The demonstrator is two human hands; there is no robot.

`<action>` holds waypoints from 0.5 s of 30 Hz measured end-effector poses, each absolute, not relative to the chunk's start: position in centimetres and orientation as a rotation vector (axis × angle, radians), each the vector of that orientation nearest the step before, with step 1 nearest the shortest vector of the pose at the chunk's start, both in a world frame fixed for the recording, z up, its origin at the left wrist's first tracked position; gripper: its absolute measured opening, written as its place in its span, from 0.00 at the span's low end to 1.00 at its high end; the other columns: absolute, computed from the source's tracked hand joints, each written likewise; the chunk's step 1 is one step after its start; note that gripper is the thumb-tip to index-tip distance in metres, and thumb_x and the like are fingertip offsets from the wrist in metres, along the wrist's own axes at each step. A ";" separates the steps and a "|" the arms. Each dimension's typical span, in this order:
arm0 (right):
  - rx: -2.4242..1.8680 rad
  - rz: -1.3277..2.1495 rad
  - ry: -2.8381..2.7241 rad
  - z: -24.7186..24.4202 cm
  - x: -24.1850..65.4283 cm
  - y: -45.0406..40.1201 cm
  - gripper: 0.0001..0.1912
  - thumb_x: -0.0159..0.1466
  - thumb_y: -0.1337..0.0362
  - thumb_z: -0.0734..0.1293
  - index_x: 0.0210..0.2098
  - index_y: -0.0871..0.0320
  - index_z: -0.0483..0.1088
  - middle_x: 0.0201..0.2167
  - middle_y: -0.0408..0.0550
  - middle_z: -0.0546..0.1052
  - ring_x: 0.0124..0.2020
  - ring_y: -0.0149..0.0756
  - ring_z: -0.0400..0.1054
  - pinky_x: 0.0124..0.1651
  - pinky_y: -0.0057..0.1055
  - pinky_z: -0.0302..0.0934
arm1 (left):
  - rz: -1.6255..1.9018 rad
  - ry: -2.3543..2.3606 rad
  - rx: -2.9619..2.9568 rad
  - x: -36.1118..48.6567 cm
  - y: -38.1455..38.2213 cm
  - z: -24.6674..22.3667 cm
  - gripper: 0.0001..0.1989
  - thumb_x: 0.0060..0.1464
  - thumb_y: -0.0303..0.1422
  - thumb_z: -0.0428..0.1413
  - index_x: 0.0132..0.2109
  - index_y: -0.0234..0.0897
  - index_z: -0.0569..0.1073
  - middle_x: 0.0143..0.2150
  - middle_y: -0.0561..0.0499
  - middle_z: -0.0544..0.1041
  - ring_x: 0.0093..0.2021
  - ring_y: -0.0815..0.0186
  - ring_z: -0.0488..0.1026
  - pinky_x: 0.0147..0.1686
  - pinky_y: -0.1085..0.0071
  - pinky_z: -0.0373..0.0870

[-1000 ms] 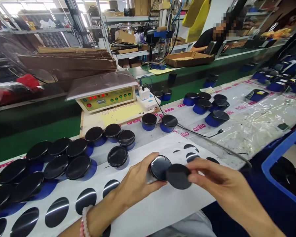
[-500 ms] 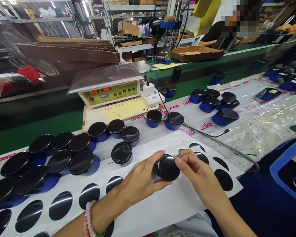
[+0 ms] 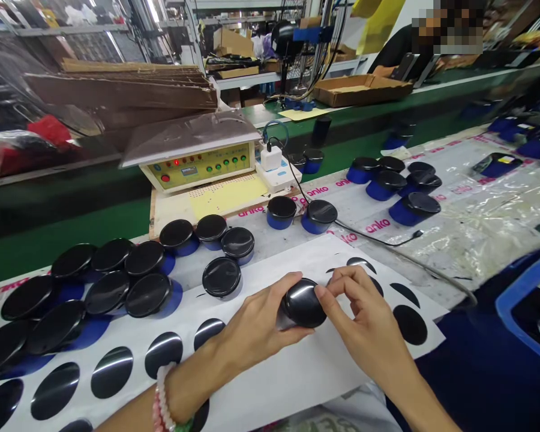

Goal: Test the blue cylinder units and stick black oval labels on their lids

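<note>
A round unit with a glossy black top is gripped between the thumb and fingers of my left hand, above the white sheet. The thumb and forefinger of my right hand are pinched together at the top's right edge; whatever lies between them is too small to make out. Black discs lie on the white sheet around my arms. Just beyond my left hand stands another black-topped round unit.
Several black-and-blue round units stand at the left, more at the right. Behind them is a control box with a white plug and a cable. A person sits across the green belt.
The held unit and my left hand have barely moved. My right fingers have shifted slightly left and up over the top's edge. The view has tilted a little.
</note>
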State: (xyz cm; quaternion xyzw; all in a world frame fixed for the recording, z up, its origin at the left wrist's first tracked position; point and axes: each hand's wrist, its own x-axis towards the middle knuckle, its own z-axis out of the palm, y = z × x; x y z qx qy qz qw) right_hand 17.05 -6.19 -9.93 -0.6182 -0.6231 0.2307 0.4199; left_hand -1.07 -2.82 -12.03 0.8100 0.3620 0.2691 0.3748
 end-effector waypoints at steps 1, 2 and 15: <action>-1.551 0.526 -1.598 -9.8 17.0 -6.3 0.10 0.65 0.63 0.62 0.27 0.55 0.63 0.32 0.45 0.62 0.33 0.31 0.61 0.22 0.24 0.55 | 0.692 0.925 2.080 -1.1 -2.8 -12.1 0.38 0.50 0.35 0.62 0.62 0.50 0.50 0.60 0.53 0.68 0.55 0.68 0.69 0.54 0.72 0.68; -1.552 0.471 -1.632 -9.6 16.8 -6.4 0.09 0.65 0.64 0.62 0.27 0.55 0.63 0.32 0.45 0.62 0.33 0.31 0.61 0.20 0.23 0.54 | 0.694 0.924 2.087 -1.1 -2.8 -12.1 0.38 0.50 0.35 0.62 0.62 0.50 0.49 0.60 0.53 0.67 0.56 0.68 0.69 0.54 0.73 0.68; -1.527 -0.023 -1.964 -9.9 16.0 -6.6 0.08 0.65 0.72 0.58 0.30 0.57 0.57 0.33 0.47 0.60 0.31 0.32 0.59 0.30 0.28 0.55 | 0.683 0.941 2.098 -1.1 -2.9 -12.2 0.39 0.50 0.35 0.62 0.62 0.51 0.48 0.61 0.53 0.66 0.57 0.66 0.68 0.55 0.70 0.68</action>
